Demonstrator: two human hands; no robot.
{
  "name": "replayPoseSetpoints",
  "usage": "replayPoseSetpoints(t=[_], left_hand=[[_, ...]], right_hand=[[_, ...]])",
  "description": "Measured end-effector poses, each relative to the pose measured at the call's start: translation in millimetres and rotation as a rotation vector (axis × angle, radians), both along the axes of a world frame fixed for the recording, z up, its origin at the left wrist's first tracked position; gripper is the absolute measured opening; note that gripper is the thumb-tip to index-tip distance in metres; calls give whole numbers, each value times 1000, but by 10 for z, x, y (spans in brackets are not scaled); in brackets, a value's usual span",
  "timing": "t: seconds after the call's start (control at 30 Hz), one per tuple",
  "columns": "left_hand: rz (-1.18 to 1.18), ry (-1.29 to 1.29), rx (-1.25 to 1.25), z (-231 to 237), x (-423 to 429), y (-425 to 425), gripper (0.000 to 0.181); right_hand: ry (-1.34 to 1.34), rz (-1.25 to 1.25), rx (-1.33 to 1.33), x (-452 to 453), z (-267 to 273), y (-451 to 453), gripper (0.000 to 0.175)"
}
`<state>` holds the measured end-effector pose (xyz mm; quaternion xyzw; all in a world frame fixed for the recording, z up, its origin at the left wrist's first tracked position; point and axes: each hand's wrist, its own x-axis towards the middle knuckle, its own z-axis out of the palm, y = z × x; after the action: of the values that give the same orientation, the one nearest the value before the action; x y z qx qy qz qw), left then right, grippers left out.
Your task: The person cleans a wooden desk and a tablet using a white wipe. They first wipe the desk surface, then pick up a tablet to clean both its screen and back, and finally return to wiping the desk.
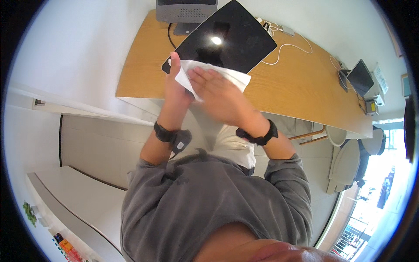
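Observation:
A large flat black screen (242, 36), maybe a tablet or a display, is tilted at an angle above the near edge of the desk. My left hand (176, 86) grips its lower left corner, the thumb raised along the edge. A white cloth or paper wipe (235, 74) lies over the screen's lower part. On top of it my right hand (224, 95) presses with fingers extended, slightly blurred. The glossy glass reflects a bright light. Whatever supports the screen from beneath is hidden.
On the wooden desk (294, 78) a grey device on a stand (186, 11) stands behind the screen. White cables (284, 46) run at the back. Farther right are a small display on a stand (360, 77) and chairs (347, 160). A white wall (81, 49) borders the left.

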<state>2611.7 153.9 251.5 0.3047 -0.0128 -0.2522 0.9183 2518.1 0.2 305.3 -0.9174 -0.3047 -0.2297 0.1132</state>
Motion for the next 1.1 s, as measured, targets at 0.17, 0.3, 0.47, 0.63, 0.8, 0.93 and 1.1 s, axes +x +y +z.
replayPoseSetpoints(t=[0.17, 0.3, 0.47, 0.63, 0.8, 0.93, 1.1], left_hand=[[148, -105, -70, 350, -133, -68, 60], [150, -97, -52, 459, -236, -107, 59], [196, -38, 200, 202, -53, 9, 54], [305, -6, 118, 559, -96, 194, 40], [263, -236, 217, 793, 212, 493, 41], [182, -400, 363, 1181, 478, 630, 40], [106, -625, 475, 1375, 1200, 666, 42]], right_hand=[[-157, -281, 20, 372, 373, -509, 54], [-115, -312, 155, 525, 394, -517, 45], [-39, 101, 144, 132, 266, 5, 35], [357, -527, 554, 139, 714, -318, 38], [213, -454, 546, 715, 995, -922, 59], [416, -419, 562, 1049, 992, -1001, 62], [724, -251, 793, 1303, 1075, -1207, 38]])
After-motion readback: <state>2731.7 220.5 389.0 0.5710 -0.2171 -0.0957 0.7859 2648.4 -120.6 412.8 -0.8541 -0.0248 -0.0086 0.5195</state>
